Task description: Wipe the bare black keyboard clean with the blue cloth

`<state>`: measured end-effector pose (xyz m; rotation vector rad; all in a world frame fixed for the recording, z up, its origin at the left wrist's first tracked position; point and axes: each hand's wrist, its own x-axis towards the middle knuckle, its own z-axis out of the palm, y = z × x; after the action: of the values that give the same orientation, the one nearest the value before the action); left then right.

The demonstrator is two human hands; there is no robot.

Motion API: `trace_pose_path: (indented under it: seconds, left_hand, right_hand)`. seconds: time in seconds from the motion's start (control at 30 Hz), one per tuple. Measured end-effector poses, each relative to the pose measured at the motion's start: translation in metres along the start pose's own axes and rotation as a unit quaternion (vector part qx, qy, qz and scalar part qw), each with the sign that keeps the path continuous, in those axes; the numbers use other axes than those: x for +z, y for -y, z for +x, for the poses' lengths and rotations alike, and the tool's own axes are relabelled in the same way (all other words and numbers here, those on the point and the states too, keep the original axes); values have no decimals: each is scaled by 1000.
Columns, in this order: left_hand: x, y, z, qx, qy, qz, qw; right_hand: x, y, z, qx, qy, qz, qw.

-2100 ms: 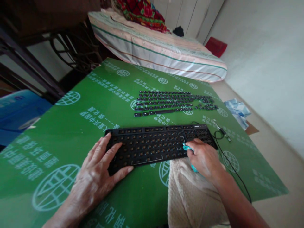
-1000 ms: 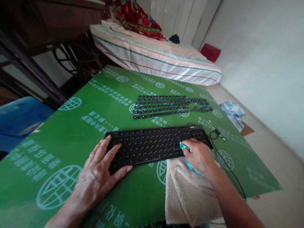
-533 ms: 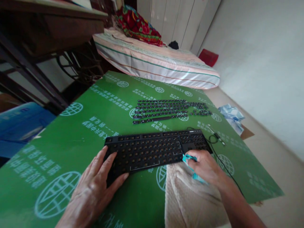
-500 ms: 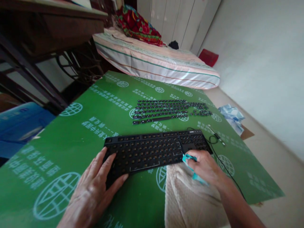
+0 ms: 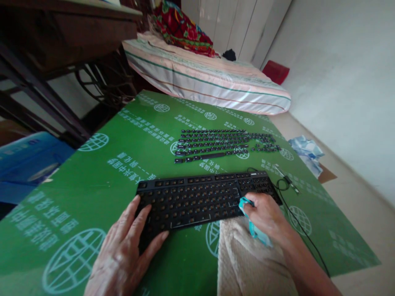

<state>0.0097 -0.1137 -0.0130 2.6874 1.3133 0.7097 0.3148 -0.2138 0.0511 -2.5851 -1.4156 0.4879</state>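
A black keyboard (image 5: 197, 195) with its keycaps off lies on a green printed board (image 5: 92, 181). My left hand (image 5: 126, 246) rests flat on the keyboard's left end, fingers spread. My right hand (image 5: 267, 216) is closed round a small teal tool (image 5: 251, 224), whose tip touches the keyboard's lower right part. The removed black keycaps (image 5: 222, 144) lie in rows farther back on the board. A beige towel (image 5: 247, 259) lies under my right wrist at the board's near edge.
The keyboard's black cable (image 5: 296, 218) and plug trail off to the right. Crumpled blue-white plastic (image 5: 305, 150) lies on the floor at the right. A striped mattress (image 5: 210, 78) sits beyond the board, dark furniture (image 5: 61, 45) at the left, a blue box (image 5: 27, 160) beside it.
My right hand with the teal tool has slid slightly down and right along the keyboard's lower edge. My left hand has drawn back a little. The view has shifted slightly.
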Motion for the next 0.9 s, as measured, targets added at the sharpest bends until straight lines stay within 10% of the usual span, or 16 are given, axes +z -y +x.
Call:
trace_pose_path:
  seconds: [0.9]
  left_hand:
    - [-1,-1,0,-5,9,5,1000]
  right_hand:
    - [-5,7,23,28,-45,-28,998]
